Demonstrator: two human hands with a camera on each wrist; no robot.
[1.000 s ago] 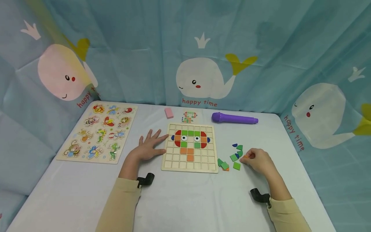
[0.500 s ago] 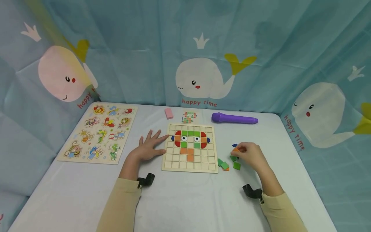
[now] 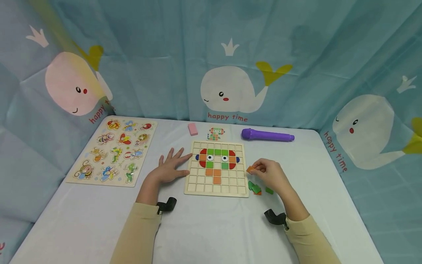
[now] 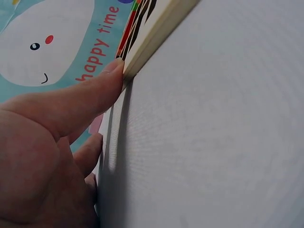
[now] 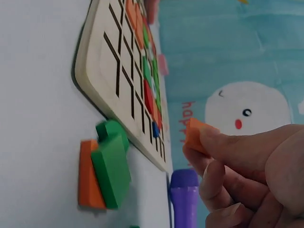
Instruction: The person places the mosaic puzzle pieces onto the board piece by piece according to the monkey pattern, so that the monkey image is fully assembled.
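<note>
A wooden grid board lies mid-table, with red, green, orange and blue tiles and two eye tiles set in its squares. My left hand rests at its left edge with fingers spread; in the left wrist view the thumb touches the board's side. Between thumb and forefinger my right hand pinches an orange tile, just off the board's right edge. Below that hand lie loose green tiles over an orange tile. Other loose pieces are hidden behind the right hand.
An animal puzzle board lies at the left. Behind the grid board are a pink block, a small picture card and a purple microphone-shaped stick. A whale-print curtain surrounds the table's far sides.
My right hand has moved left from the loose pieces to the board's right edge, carrying the orange tile. The left hand has stayed in place.
</note>
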